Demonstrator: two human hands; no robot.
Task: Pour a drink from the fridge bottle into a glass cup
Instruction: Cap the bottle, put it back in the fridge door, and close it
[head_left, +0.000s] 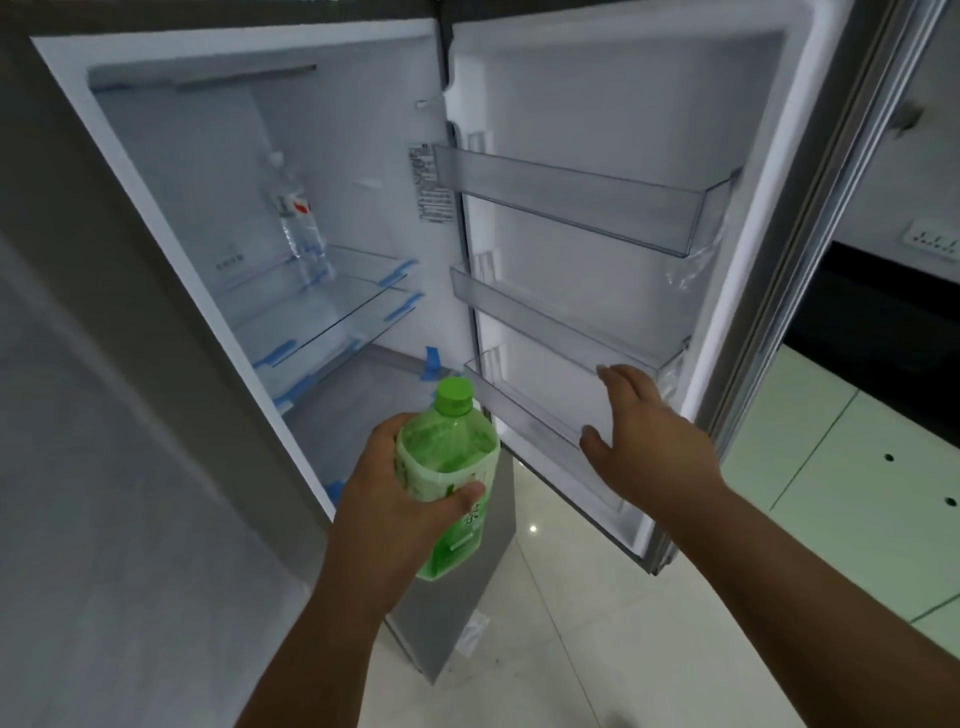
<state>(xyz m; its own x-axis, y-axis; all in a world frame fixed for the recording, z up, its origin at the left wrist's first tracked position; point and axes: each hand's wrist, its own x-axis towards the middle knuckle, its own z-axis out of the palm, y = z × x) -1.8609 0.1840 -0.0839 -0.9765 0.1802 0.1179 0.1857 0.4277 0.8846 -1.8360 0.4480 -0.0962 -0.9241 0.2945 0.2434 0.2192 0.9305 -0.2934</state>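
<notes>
The left hand grips the green bottle, outside the fridge, cap on; the right hand is spread against the open door; closing, uncapping and pouring remain; no glass is visible.

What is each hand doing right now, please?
Left hand: grips the green bottle, cap on.
Right hand: open, fingers straight, at the fridge door's lowest shelf; contact cannot be told.

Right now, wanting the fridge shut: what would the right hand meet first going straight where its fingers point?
The right hand would likely meet the lowest door bin first, though depth is unclear.
</notes>
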